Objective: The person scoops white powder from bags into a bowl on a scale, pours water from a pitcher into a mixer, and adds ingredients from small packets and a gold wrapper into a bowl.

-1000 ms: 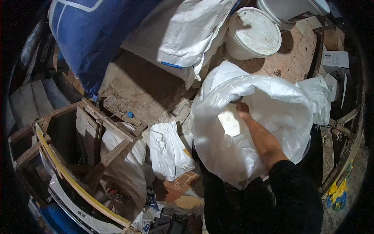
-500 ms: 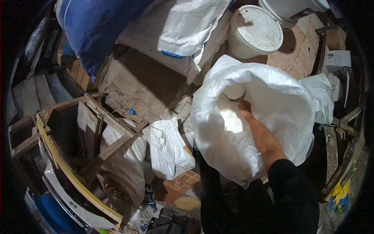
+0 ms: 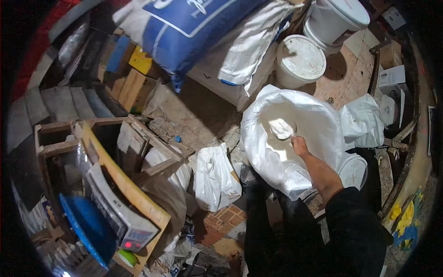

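My right hand (image 3: pixel 300 146) is closed around the handle of a scoop heaped with white powder (image 3: pixel 281 129). The scoop is inside a large sack lined with white plastic (image 3: pixel 251 127), whose wide mouth stands open in front of me. More white powder (image 3: pixel 280 151) shows brightly lit below the scoop, deeper in the sack. My right forearm reaches over the near rim of the sack. My left hand is out of view.
White lidded buckets (image 3: pixel 302 60) stand behind the sack. A full blue-and-white bag (image 3: pixel 198 27) lies at the back. White packets (image 3: pixel 362 122) are at the right, and a crumpled white bag (image 3: pixel 216 177) is left of the sack. A wooden frame (image 3: pixel 152 145) and a blue basin (image 3: pixel 87 226) occupy the left.
The scoop now shows heaped with white powder, where before it appeared tipped and its load was not visible. The whole view has shifted, showing more of the left side.
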Tool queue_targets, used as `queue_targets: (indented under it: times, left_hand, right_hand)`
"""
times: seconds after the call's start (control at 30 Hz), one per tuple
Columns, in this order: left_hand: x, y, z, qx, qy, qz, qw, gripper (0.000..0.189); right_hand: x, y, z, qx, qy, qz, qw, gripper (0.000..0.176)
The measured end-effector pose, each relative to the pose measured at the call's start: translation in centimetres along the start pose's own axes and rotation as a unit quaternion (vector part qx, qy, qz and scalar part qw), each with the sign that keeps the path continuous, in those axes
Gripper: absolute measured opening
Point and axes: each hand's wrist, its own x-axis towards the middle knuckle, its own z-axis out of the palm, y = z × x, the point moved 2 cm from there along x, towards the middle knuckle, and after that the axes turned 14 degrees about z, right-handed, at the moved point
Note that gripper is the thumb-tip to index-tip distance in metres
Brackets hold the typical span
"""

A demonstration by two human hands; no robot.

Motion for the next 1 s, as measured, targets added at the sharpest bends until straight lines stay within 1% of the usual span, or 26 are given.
queue_targets:
  times: [0.03, 0.07, 0.17, 0.23, 0.3, 0.37, 0.4, 0.47, 0.5, 0.57, 0.6, 0.67, 0.73, 0.77, 0.8, 0.83, 0.87, 0.9, 0.93, 0.97, 1.0]
  left_hand:
    - [-0.1, 0.5, -0.3, -0.06, -0.012, 0.054, 0.997, 0.015]
    - [-0.1, 0.8, -0.9, -0.079, -0.012, 0.042, 0.996, 0.013]
    - [1.6, -1.1, -2.9, -0.132, -0.012, 0.003, 0.991, 0.007]
    - [2.1, -0.8, -3.9, -0.171, -0.014, -0.019, 0.985, 0.006]
    - [0.8, 2.9, -4.7, -0.133, -0.007, 0.026, 0.991, 0.007]
    - [1.7, 5.1, -4.1, 0.006, 0.002, -0.018, 1.0, 0.008]
    - [2.6, 6.1, -3.7, -0.012, 0.0, -0.014, 1.0, 0.012]
    - [3.1, 9.0, -3.5, -0.039, -0.001, -0.022, 0.999, 0.022]
    - [3.3, 11.6, -4.2, 0.013, -0.052, 0.032, 0.998, 0.026]
    - [3.6, 16.8, -3.9, 0.13, -0.062, 0.179, 0.973, 0.032]
    - [4.3, 18.1, -3.9, 0.197, -0.018, 0.274, 0.941, 0.032]
    - [11.3, 15.9, -1.8, 0.038, -0.018, 0.269, 0.962, 0.032]
    - [14.4, 19.2, 1.3, 0.027, -0.014, 0.311, 0.95, 0.029]
    - [13.7, 22.2, 3.4, -0.082, -0.043, 0.298, 0.95, 0.029]
    - [10.5, 27.3, 5.3, -0.189, -0.072, 0.279, 0.939, 0.029]
    - [8.8, 31.6, 7.2, -0.164, -0.086, 0.309, 0.933, 0.025]
    - [7.5, 35.1, 9.3, -0.204, -0.11, 0.299, 0.926, 0.025]
    - [10.5, 35.2, 12.4, -0.204, -0.115, 0.349, 0.908, 0.027]
    - [9.1, 38.0, 14.3, -0.266, -0.196, 0.31, 0.891, 0.03]
    - [5.3, 41.8, 15.9, -0.319, -0.205, 0.249, 0.891, 0.035]
    - [4.4, 43.3, 18.2, -0.374, -0.233, 0.207, 0.873, 0.047]
  right_hand:
    - [-0.9, -1.2, -1.7, -0.035, -0.02, -0.028, 0.999, 0.032]
    - [-2.0, -2.3, -3.1, -0.071, -0.039, -0.054, 0.995, 0.029]
    - [-5.3, -4.4, -6.5, -0.107, 0.023, -0.142, 0.984, 0.029]
    - [-6.8, -5.7, -8.8, -0.126, -0.008, -0.141, 0.982, 0.03]
    - [-9.4, -6.4, -11.3, -0.135, -0.029, -0.13, 0.982, 0.03]
    - [-10.1, -7.3, -13.5, -0.13, -0.025, -0.126, 0.983, 0.03]
    - [-10.5, -7.5, -14.1, -0.089, -0.016, -0.105, 0.99, 0.024]
    - [-11.6, -7.9, -15.7, -0.148, 0.01, -0.161, 0.976, 0.023]
    - [-12.5, -7.9, -16.6, -0.133, 0.004, -0.143, 0.981, 0.022]
    - [-13.5, -8.3, -18.5, -0.107, -0.01, -0.105, 0.989, 0.02]
    - [-14.3, -9.2, -19.4, -0.157, 0.027, -0.17, 0.972, 0.021]
    - [-15.7, -11.2, -22.0, -0.127, 0.008, -0.176, 0.976, 0.024]
    - [-16.5, -12.7, -24.4, -0.142, -0.033, -0.16, 0.976, 0.03]
    - [-17.1, -13.1, -25.2, -0.151, -0.056, -0.148, 0.976, 0.033]
    - [-17.7, -13.3, -25.7, -0.169, -0.062, -0.149, 0.972, 0.033]
    - [-17.8, -13.8, -26.4, -0.188, -0.066, -0.152, 0.968, 0.034]
    - [-17.6, -14.2, -27.2, -0.209, -0.071, -0.154, 0.963, 0.034]
    - [-17.6, -14.4, -27.9, -0.162, -0.105, -0.113, 0.975, 0.035]
    - [-17.8, -14.8, -28.6, -0.183, -0.094, -0.147, 0.968, 0.034]
    - [-18.1, -15.5, -29.4, -0.204, -0.085, -0.181, 0.958, 0.034]
    - [-18.7, -16.4, -30.1, -0.224, -0.078, -0.215, 0.947, 0.033]
